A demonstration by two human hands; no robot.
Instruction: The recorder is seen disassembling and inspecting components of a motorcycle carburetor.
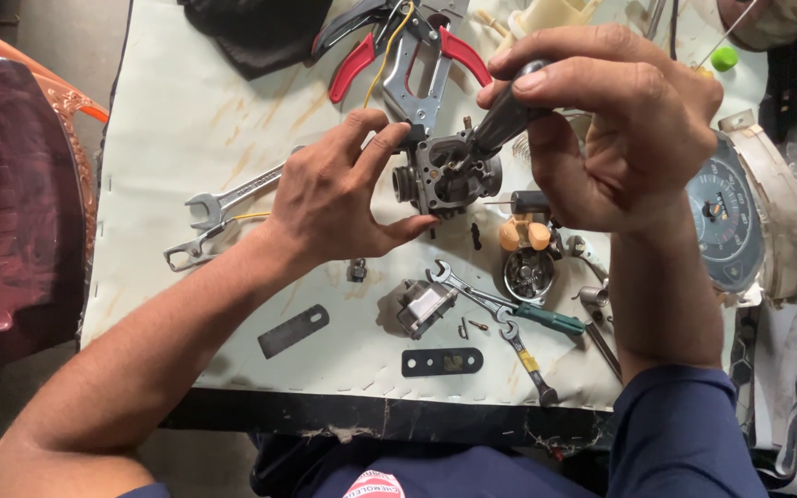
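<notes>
Pale, stained sheeting covers the desk where I work, and my left hand has its fingers spread and pressed against the grey cast-metal carburettor body at the desk's middle, while my right hand is closed tight on the dark-handled screwdriver, its tip down in the open top. Outward lie a removed metal bowl, a float, open-ended spanners and red-handled pliers, so I judge stripping is well along, the body itself unfinished.

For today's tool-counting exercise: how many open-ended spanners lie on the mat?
3. One spanner lies left of the left hand; two crossed spanners lie near the front edge. Others may be hidden under the hands.
</notes>
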